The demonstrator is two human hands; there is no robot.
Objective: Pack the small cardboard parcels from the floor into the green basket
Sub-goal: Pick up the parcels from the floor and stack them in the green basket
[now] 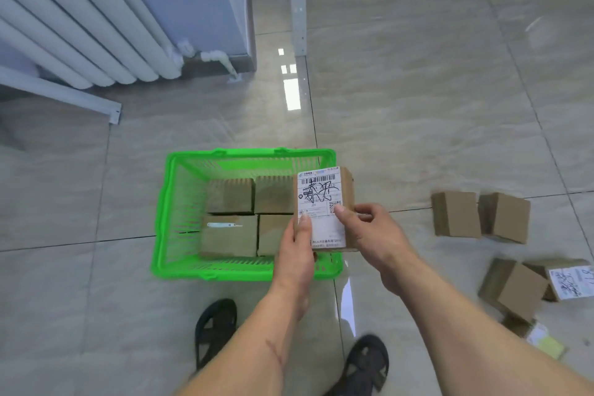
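A: Left hand (297,244)?
B: Forearm comes up from bottom centre, wrist straight, thumb lying flat on the labelled face of the parcel (323,207), the other fingers hidden behind its left edge. Gripping.
A: Right hand (369,228)?
B: Forearm enters from lower right, angled inward. Thumb pressed on the label's right side, fingers curled round the right edge. Gripping too.
A: Both arms bare?
B: Yes, bare. Both hands hold the same parcel, raised.
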